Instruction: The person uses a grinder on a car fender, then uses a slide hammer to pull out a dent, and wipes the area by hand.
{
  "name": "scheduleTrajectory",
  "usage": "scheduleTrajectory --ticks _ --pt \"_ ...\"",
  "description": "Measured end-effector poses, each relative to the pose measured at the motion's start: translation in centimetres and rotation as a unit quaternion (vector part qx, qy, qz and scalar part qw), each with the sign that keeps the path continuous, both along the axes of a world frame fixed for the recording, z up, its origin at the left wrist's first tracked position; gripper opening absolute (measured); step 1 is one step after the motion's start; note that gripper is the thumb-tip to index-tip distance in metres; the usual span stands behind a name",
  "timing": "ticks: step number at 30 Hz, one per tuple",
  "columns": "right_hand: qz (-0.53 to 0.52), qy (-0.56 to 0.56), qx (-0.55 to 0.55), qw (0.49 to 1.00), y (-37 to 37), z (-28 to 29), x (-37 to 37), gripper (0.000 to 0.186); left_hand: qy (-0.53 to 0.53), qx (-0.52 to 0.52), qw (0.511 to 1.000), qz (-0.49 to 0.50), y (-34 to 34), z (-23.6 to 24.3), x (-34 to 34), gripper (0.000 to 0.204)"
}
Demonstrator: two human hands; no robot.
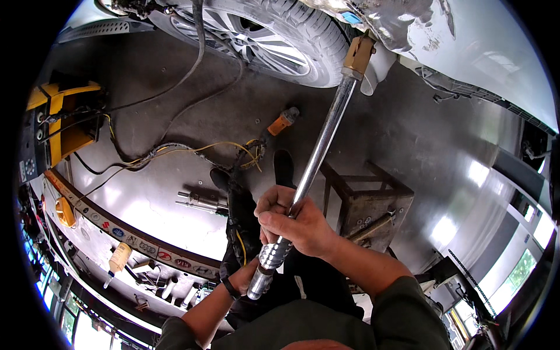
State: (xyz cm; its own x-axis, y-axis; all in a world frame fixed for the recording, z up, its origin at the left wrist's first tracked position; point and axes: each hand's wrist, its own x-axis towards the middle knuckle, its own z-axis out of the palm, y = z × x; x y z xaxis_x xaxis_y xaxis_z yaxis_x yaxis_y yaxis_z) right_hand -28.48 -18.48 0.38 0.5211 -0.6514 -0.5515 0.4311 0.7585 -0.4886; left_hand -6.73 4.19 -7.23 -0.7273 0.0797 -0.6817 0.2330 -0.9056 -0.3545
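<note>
"Left hand (245,277) and right hand (308,227): what are yours doing?"

"Left is mostly hidden behind the lower end of the long rod tool (326,131), so I can't tell whether it's closed. Right is wrapped round the shaft."

"What's around you?"

"Far left, a yellow-and-black cart (55,125), then a yellowish bottle (119,258) on the bench. Cables (202,29) hang past the wheel (248,46) and run over the floor to my feet, right underfoot. A metal fixture (201,201) lies near my shoe, an orange-bodied tool (280,123) beyond it. Right of the shaft, a worn metal stand (382,204) crowds that side; above, the scuffed white panel (484,52)."

"And the tool?"

"Slanted up and right in front of me: shiny chrome, a knurled grip (274,255) just below my right hand, a brass-coloured block (359,56) on top, at the panel's edge beside the tyre. Contact there isn't clear."
</note>
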Motion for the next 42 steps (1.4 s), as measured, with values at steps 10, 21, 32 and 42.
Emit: scheduleTrajectory --ticks 10,21,32,42 --pt "0.019 -0.001 -0.003 1.000 0.0 0.2 -0.2 0.012 0.024 0.040 0.998 0.050 -0.4 -0.2 0.0 0.039" --pt "0.016 0.010 0.036 0.999 0.3 0.0 -0.3 0.015 -0.029 0.001 1.000 -0.011 -2.8 1.7 -1.7 0.036" --pt "-0.080 -0.044 -0.004 0.996 -10.1 0.1 -3.7 0.021 0.006 0.040 0.999 0.033 1.3 -1.0 -1.2 0.054" --pt "-0.020 -0.041 0.059 0.997 4.3 -1.5 -0.6 0.014 -0.042 0.082 0.996 0.012 0.9 1.1 -1.0 0.034"
